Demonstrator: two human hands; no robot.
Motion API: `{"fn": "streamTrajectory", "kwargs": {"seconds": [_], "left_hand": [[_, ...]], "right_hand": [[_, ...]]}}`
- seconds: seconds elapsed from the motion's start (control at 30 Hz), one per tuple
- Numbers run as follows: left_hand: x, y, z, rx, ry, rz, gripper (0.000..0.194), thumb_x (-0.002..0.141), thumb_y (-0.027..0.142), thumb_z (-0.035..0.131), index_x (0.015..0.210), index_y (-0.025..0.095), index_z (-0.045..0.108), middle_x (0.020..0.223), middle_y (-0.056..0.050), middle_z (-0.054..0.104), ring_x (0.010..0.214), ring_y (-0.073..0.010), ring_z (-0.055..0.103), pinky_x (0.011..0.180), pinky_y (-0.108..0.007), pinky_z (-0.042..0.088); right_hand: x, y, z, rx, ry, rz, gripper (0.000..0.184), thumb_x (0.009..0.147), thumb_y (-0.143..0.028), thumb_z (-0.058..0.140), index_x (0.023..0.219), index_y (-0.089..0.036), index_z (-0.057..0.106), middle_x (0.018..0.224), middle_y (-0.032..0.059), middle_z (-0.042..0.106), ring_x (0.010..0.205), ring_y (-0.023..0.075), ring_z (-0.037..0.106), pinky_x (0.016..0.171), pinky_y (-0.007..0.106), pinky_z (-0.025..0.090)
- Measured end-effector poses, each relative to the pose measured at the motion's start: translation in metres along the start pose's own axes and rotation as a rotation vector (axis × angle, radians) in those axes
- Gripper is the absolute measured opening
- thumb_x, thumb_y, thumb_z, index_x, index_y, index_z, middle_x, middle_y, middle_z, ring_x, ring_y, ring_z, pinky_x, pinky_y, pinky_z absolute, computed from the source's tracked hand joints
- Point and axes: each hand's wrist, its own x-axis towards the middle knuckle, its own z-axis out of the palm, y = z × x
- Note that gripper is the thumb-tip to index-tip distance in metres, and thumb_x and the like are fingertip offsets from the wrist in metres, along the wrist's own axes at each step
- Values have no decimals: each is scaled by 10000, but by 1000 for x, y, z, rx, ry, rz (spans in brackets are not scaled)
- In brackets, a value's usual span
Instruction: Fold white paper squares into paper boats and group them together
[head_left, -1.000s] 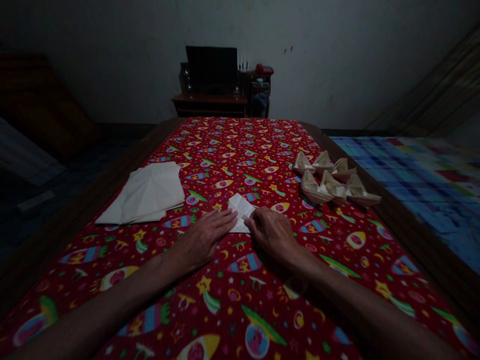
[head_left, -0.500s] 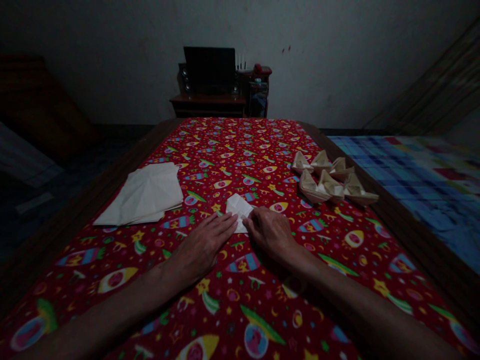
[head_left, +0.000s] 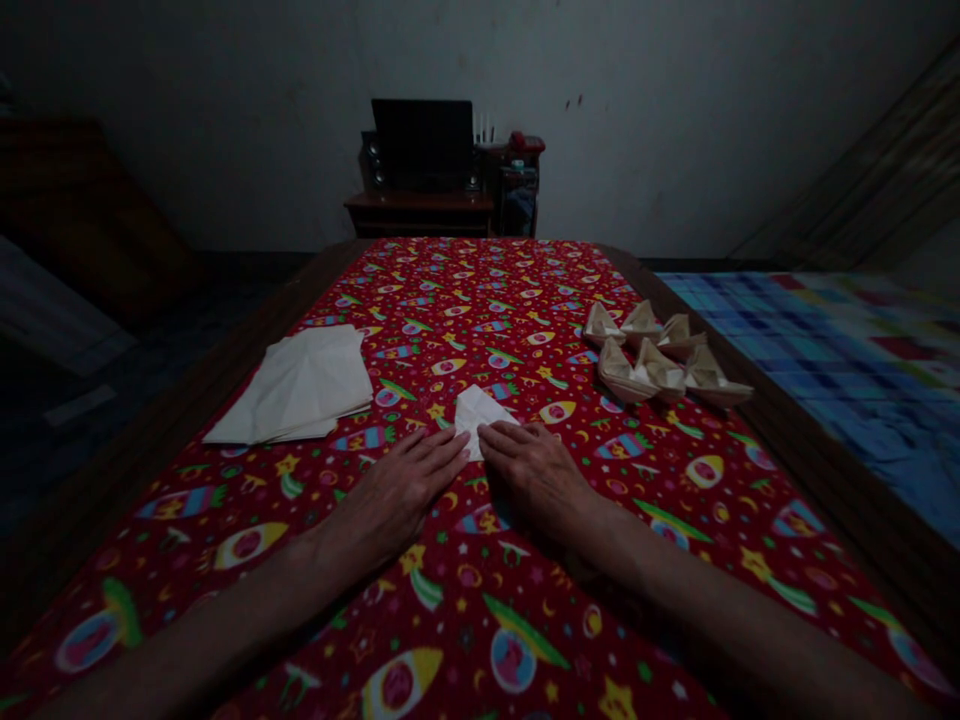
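Head-worn view, facing forward and down, lengthwise along the table (head_left: pixel 802 440)

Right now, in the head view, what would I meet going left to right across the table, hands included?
Paper stack → left hand → folded sheet → right hand → six folded shapes.

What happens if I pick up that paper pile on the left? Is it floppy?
The paper pile probably bends if lifted by one corner, since its sheets look thin. It may slide apart, because the lower edges don't line up. It shouldn't roll, as it lies flat on the red patterned tablecloth.
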Motion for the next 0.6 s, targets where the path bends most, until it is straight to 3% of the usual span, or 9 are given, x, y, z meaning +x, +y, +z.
{"fn": "streamTrajectory", "kwargs": {"seconds": [0.13,0.3,0.6], "left_hand": [[-4,1,-3,4,-15,-15,638,709,-8,398,1317,177,450,1421,-77,418,1318,-231,349,1067,-455,309],[-6,1,-4,21,10,-26,628,725,14,409,1330,179,436,1406,-74,440,1313,-225,360,1064,-443,316],[-14,-4,-5,-7,35,-19,612,732,-4,406,1312,185,460,1393,-57,459,1313,-220,364,1058,-447,334]], "right_hand": [[-4,-1,-2,25,-3,-5,341,887,-95,417,1214,-125,508,1251,135,548,1149,227,487,901,385,415],[-12,-4,-5,71,-11,-40,475,883,-139,422,1354,-201,398,1342,122,476,1245,235,415,968,409,371],[-36,3,-25,73,-148,-12,484,866,-208,440,1346,-144,423,1404,108,424,1290,245,372,1024,404,325]]}}
